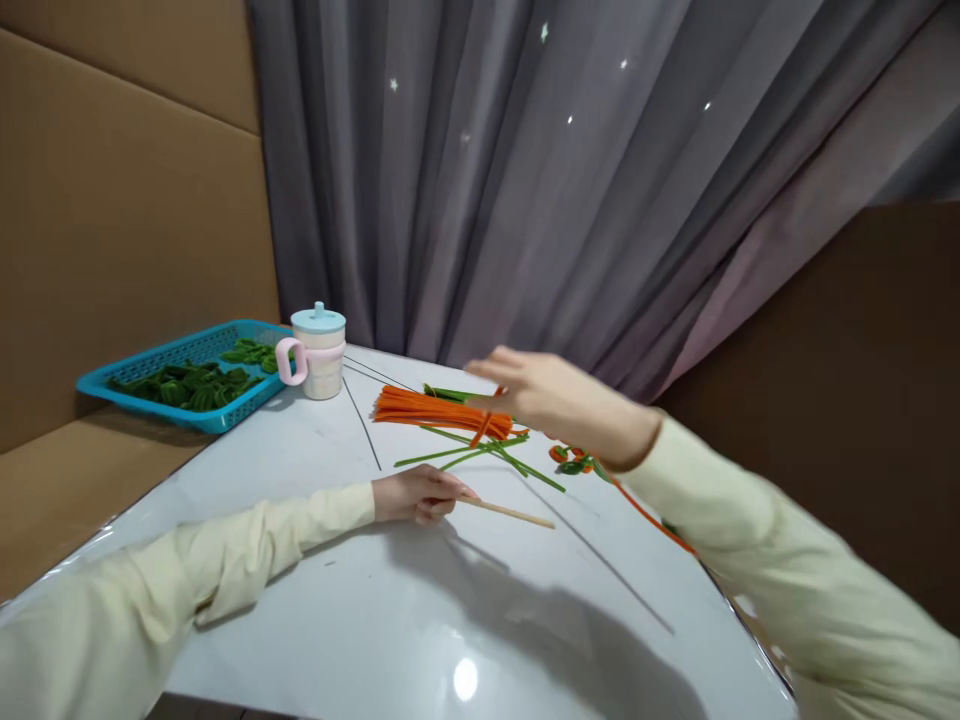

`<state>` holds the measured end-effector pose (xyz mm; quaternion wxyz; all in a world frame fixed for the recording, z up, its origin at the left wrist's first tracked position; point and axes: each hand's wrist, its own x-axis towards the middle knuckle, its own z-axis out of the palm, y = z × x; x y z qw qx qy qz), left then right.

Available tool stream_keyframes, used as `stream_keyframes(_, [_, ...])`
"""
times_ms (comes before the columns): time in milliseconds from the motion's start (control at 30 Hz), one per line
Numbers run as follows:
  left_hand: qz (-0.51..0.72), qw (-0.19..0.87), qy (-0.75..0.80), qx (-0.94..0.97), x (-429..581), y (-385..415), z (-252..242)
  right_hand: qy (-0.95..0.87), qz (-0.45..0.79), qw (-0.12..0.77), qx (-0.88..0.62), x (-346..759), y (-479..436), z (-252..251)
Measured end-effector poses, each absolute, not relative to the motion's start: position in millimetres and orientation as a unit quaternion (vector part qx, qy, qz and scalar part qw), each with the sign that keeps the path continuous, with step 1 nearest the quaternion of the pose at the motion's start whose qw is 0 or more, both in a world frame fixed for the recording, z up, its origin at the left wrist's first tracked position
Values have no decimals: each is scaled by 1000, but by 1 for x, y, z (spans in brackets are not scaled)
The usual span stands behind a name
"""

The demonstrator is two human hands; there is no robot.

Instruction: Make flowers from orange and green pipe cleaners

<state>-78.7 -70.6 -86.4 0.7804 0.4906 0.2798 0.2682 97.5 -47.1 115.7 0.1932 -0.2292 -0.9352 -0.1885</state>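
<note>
My left hand is closed around one end of a thin wooden chopstick-like stick, which points right, just above the white table. My right hand reaches over a bundle of orange pipe cleaners. Between its thumb and fingers, somewhat blurred, is an orange pipe cleaner slanting down across the bundle. Green pipe cleaners lie crossed in front of the bundle, and more green ones lie behind it. Small orange and green twisted pieces sit beneath my right wrist, partly hidden.
A blue basket with green leaf-like pieces stands at the left. Beside it is a cup with a light blue lid and pink handle. Cardboard walls and a grey curtain border the white table.
</note>
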Motion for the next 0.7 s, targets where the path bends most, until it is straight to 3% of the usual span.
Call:
stream_keyframes(267, [286,811,256,442,-61,-62,-107,-958,-258,-16,-127,106,-39,-12])
stream_keyframes(533, [243,815,248,464,-58,-61,-110,-954,-271,-16,-128,119,-35,-29])
stream_keyframes(700, [292,796,277,451,-57,-62,-109,-954,-276,-20,-116,111,-34,-33])
